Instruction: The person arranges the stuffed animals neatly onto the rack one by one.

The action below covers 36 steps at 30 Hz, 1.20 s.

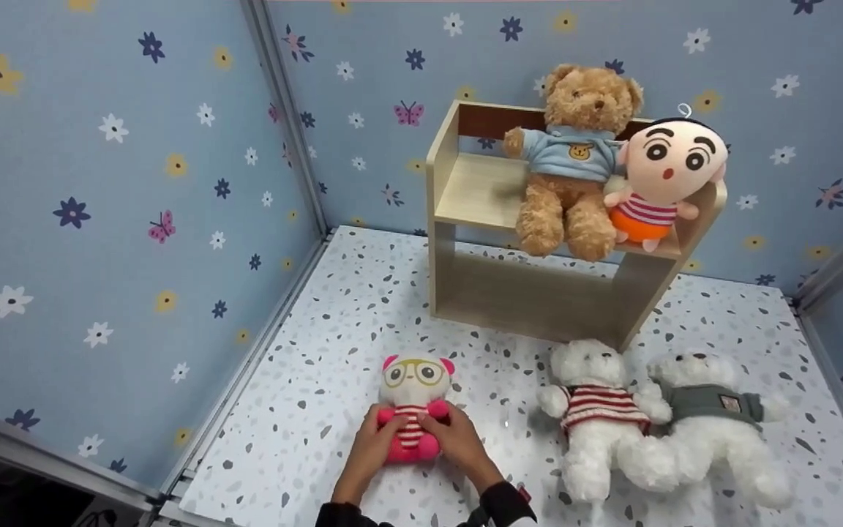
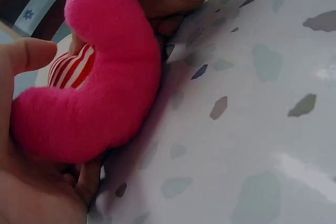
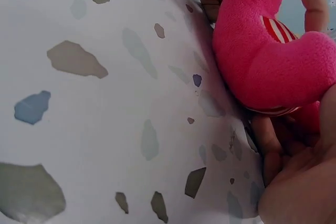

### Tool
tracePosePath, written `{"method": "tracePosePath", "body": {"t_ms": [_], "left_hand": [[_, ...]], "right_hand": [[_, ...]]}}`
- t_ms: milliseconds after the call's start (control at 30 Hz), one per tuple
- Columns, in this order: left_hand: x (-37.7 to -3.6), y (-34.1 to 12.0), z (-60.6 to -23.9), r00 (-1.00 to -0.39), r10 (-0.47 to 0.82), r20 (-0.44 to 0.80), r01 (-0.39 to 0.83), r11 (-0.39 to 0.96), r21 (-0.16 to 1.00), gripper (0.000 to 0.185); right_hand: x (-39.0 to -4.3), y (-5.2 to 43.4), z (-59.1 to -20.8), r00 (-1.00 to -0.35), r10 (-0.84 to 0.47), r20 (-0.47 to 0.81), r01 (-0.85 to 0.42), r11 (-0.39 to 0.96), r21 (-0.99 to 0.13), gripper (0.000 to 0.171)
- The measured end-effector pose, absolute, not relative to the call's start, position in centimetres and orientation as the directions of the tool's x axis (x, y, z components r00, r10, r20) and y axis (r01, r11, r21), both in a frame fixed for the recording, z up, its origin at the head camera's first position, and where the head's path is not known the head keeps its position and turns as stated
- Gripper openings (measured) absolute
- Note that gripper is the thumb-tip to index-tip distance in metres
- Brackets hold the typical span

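Hands, the left hand and the right hand, were clamped together around the pink plush toy on the speckled tabletop near the wooden shelf, so grasping was judged underway, a lift being called for next.

Both hands are bare, with no gloves, rings or watch showing. The left hand and the right hand emerge from dark, near-black long sleeves. A small red patch sits at the right cuff.
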State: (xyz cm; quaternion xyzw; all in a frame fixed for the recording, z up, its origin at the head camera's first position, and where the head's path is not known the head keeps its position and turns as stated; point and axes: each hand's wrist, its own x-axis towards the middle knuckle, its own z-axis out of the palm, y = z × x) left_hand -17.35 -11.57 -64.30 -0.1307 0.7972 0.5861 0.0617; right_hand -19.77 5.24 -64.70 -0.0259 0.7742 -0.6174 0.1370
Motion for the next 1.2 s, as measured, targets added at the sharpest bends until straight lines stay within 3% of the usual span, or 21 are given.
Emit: {"method": "tracePosePath", "body": {"t_ms": [267, 633, 800, 1067, 1200], "left_hand": [[-17.5, -12.7, -64.9, -0.968, -0.064, -0.244, -0.251, 0.161, 0.955, 0.028], [-17.2, -12.8, -64.9, -0.968, -0.069, -0.241, -0.250, 0.158, 0.955, 0.044], [-17.1, -13.0, -64.7, -0.962, -0.010, -0.273, -0.272, 0.106, 0.956, 0.054], [-15.9, -13.1, -61.5, -0.961, 0.032, -0.275, -0.270, 0.108, 0.957, 0.059], [-15.9, -13.1, -62.0, -0.961, 0.027, -0.277, -0.273, 0.102, 0.957, 0.060]], "right_hand": [[-19.7, 5.5, -65.1, -0.953, -0.230, -0.195, 0.143, 0.226, -0.964, 0.034], [-19.9, 5.7, -65.0, -0.926, -0.295, -0.234, 0.175, 0.214, -0.961, 0.041], [-19.9, 5.8, -64.9, -0.919, -0.307, -0.246, 0.188, 0.207, -0.960, 0.049], [-19.9, 5.9, -64.7, -0.911, -0.316, -0.264, 0.207, 0.204, -0.957, 0.054], [-19.8, 6.1, -64.8, -0.910, -0.327, -0.256, 0.203, 0.189, -0.961, 0.052]]}}
